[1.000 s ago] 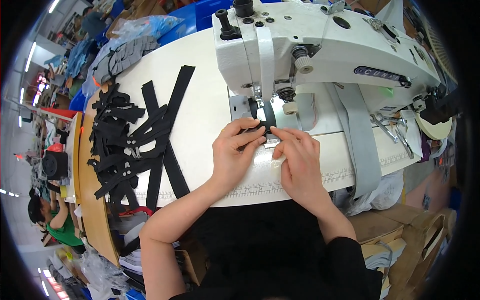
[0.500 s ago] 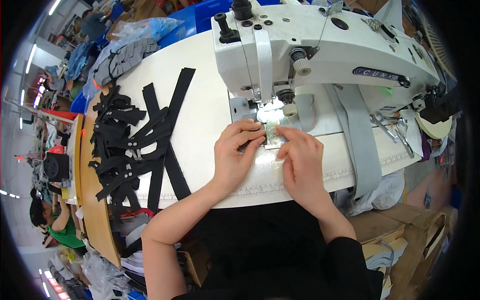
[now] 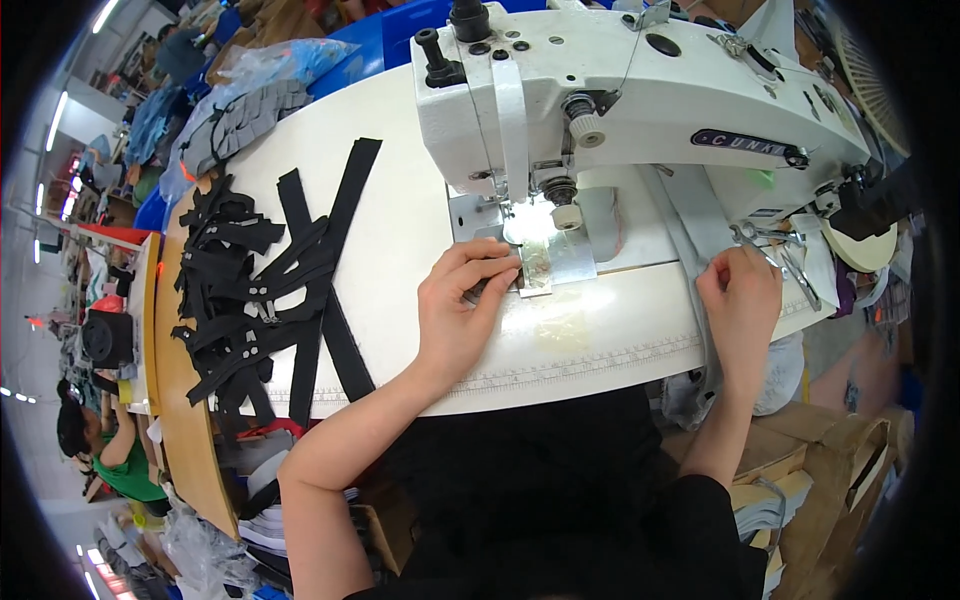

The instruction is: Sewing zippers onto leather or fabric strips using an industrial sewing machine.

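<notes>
A white sewing machine (image 3: 640,120) stands on the white table (image 3: 390,230), its lamp lighting the metal plate (image 3: 570,260) under the needle area. My left hand (image 3: 460,305) is at the front of that plate, fingers pinched on something dark and small, mostly hidden beneath them. My right hand (image 3: 740,300) is closed at a long grey strap (image 3: 700,200) on the right side, apparently gripping it. A loose heap of black strips (image 3: 230,280), some with small metal pieces, lies to the left of my left hand.
Metal wrenches (image 3: 800,275) lie right of my right hand. A wooden table (image 3: 195,460) adjoins on the left, with a co-worker (image 3: 125,465) in green beyond it. Blue bins (image 3: 350,70) and bagged cloth are behind. Brown cardboard (image 3: 830,460) is at lower right.
My right hand has moved right from the needle area to the grey strap, which is bunched narrower there. My left hand stays near the plate. The dark piece under the presser is mostly out of sight.
</notes>
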